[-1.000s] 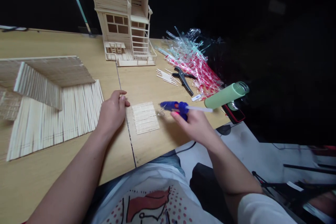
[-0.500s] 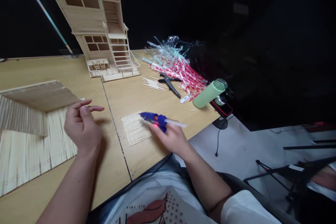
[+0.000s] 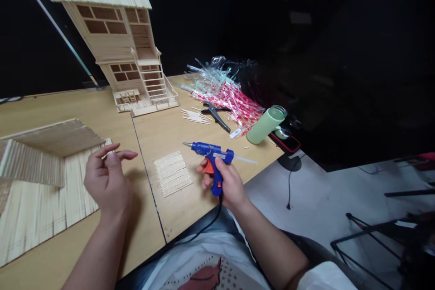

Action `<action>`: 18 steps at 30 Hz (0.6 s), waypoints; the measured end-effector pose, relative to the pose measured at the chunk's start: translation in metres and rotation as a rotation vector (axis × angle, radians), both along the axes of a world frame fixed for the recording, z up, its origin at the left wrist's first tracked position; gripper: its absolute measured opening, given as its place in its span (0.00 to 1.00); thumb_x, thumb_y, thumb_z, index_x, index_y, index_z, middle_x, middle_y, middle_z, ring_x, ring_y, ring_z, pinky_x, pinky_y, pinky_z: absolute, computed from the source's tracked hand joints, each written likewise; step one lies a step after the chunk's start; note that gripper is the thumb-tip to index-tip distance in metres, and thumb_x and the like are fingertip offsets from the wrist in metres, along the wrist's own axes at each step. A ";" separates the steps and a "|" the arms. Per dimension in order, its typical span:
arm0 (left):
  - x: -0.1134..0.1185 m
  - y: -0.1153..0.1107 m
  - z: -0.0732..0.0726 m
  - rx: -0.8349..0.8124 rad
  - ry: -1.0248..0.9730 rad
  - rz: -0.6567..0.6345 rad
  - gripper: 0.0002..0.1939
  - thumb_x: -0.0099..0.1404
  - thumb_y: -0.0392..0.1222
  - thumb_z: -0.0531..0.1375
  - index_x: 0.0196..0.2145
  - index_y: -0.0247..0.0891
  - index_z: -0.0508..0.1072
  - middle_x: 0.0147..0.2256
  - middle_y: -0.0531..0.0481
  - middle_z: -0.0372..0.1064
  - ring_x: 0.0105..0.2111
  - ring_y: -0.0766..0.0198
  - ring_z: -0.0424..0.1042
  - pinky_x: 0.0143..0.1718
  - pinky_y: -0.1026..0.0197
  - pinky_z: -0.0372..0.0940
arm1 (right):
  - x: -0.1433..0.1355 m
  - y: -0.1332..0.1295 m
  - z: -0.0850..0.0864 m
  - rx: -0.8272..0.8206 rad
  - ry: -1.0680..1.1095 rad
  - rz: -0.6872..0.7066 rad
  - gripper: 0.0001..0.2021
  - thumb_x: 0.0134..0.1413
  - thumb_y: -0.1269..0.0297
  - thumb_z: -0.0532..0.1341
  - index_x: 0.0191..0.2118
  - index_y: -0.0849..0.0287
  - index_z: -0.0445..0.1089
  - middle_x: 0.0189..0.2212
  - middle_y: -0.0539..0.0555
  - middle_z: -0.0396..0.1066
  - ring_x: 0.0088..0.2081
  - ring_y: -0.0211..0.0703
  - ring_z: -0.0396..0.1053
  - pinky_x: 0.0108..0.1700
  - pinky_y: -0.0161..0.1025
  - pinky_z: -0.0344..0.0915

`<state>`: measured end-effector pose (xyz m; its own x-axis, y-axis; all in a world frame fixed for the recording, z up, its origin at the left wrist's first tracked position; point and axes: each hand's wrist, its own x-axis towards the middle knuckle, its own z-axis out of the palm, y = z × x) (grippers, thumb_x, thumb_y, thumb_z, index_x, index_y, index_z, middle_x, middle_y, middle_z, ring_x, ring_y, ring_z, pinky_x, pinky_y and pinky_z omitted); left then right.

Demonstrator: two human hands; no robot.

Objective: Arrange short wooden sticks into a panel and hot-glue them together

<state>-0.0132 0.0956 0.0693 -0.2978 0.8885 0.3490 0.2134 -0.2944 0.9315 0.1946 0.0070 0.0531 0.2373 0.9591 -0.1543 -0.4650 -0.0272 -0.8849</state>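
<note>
My right hand [image 3: 229, 181] grips a blue hot glue gun [image 3: 212, 152] with fingers by its orange trigger; the nozzle points left and a clear glue stick juts from the back. Left of it, a small flat mat of pale wooden sticks [image 3: 172, 174] lies on the table, not touched. My left hand [image 3: 110, 176] is raised beside a larger stick-built panel with walls [image 3: 76, 190]. Its thumb and index finger pinch a small pale stick, mostly hidden, while another finger extends to the right.
A two-storey stick house [image 3: 112, 50] stands at the back left. Black-handled cutters [image 3: 217, 117] lie near loose sticks [image 3: 195, 116] and a heap of red and clear wrappers [image 3: 234, 99]. A green bottle [image 3: 265, 126] and a phone [image 3: 287, 141] sit at the right table edge.
My right hand has turned the glue gun upright and drawn it back right, off the small stick mat, which shows fully now. My left hand keeps its pinch. The view has tilted up slightly.
</note>
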 end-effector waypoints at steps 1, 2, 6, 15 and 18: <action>0.002 -0.009 0.003 -0.042 -0.023 -0.047 0.14 0.72 0.44 0.56 0.49 0.32 0.70 0.31 0.54 0.71 0.36 0.64 0.73 0.49 0.56 0.66 | -0.005 -0.001 0.000 -0.002 0.068 -0.019 0.24 0.56 0.41 0.62 0.36 0.61 0.75 0.32 0.54 0.77 0.23 0.35 0.68 0.28 0.34 0.69; 0.004 -0.021 0.004 -0.105 -0.011 -0.123 0.13 0.71 0.46 0.57 0.47 0.34 0.71 0.32 0.53 0.72 0.36 0.64 0.73 0.48 0.58 0.66 | -0.010 -0.001 0.001 -0.005 0.105 -0.043 0.24 0.57 0.41 0.62 0.36 0.61 0.76 0.33 0.55 0.77 0.26 0.36 0.70 0.32 0.34 0.70; 0.018 -0.076 -0.001 -0.431 0.162 -0.614 0.18 0.69 0.55 0.57 0.45 0.39 0.73 0.40 0.46 0.76 0.41 0.57 0.76 0.44 0.57 0.69 | -0.026 -0.003 0.001 0.045 -0.007 -0.129 0.26 0.64 0.41 0.55 0.39 0.60 0.79 0.38 0.56 0.78 0.36 0.38 0.73 0.42 0.33 0.69; 0.014 -0.136 -0.018 -0.591 -0.040 -0.545 0.29 0.63 0.62 0.61 0.51 0.37 0.72 0.46 0.42 0.76 0.46 0.50 0.75 0.46 0.56 0.72 | -0.063 -0.027 0.007 0.207 -0.407 0.350 0.23 0.66 0.45 0.55 0.50 0.59 0.73 0.38 0.55 0.74 0.37 0.42 0.70 0.45 0.40 0.69; -0.024 -0.136 -0.019 -0.615 -0.168 -0.407 0.27 0.59 0.58 0.67 0.48 0.35 0.74 0.38 0.46 0.77 0.39 0.53 0.76 0.37 0.60 0.72 | -0.067 -0.036 0.004 0.334 -0.621 0.377 0.18 0.67 0.53 0.54 0.50 0.59 0.73 0.40 0.57 0.74 0.40 0.43 0.71 0.47 0.40 0.68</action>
